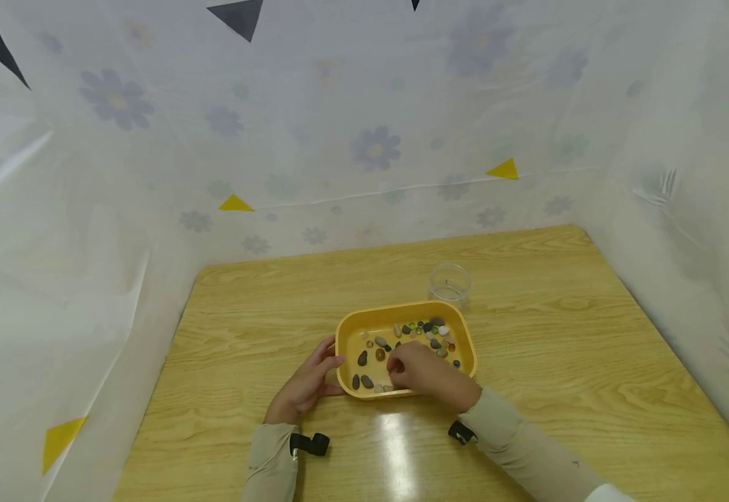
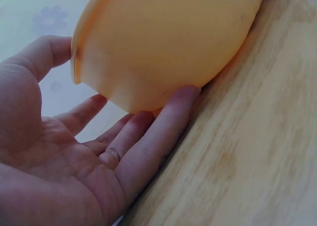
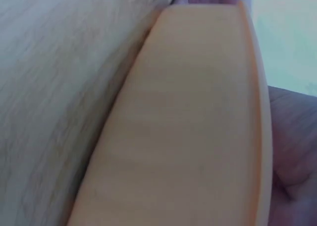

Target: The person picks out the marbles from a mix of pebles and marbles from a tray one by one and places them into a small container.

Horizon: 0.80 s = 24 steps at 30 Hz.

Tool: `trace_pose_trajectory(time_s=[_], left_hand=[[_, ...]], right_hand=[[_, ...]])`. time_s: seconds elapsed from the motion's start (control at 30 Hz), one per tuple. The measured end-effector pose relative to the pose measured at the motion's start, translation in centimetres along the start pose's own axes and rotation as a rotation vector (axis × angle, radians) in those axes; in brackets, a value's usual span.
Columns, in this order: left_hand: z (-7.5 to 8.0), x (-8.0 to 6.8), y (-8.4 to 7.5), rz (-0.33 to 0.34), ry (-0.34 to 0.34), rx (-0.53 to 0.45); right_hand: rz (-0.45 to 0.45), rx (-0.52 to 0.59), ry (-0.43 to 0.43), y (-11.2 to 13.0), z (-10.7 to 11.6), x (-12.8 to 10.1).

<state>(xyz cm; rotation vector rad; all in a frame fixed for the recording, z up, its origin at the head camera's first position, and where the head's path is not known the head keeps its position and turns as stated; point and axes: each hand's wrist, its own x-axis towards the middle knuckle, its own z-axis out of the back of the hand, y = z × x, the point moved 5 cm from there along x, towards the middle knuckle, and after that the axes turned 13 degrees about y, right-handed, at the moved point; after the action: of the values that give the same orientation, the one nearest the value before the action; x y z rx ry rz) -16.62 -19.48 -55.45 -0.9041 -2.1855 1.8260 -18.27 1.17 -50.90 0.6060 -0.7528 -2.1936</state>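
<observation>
A clear glass jar stands on the wooden table before flowered sheeting.

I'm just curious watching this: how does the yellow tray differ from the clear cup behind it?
The yellow tray is opaque, wide and shallow; the clear cup is see-through, narrower and upright. The tray holds many small stones; nothing shows in the cup. The left hand touches the tray's side and the right hand reaches into it; the cup stands untouched. Both rest on the wooden table.

Wooden table bears yellow tray; glass jar
</observation>
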Motion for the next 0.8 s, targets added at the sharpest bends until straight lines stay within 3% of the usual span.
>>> trace_pose_trajectory(time_s=[0.13, 0.43, 0.8], left_hand=[[0.1, 0.0, 0.1, 0.003, -0.004, 0.0], [0.1, 0.2, 0.2, 0.006, 0.004, 0.002], [-0.1, -0.1, -0.1, -0.006, 0.002, -0.008]], right_hand=[[-0.006, 0.058, -0.019, -0.5, 0.9, -0.7], [-0.024, 0.069, -0.11, -2.4, 3.7, -2.1], [-0.138, 0.107, -0.205, -5.1, 7.7, -4.5]])
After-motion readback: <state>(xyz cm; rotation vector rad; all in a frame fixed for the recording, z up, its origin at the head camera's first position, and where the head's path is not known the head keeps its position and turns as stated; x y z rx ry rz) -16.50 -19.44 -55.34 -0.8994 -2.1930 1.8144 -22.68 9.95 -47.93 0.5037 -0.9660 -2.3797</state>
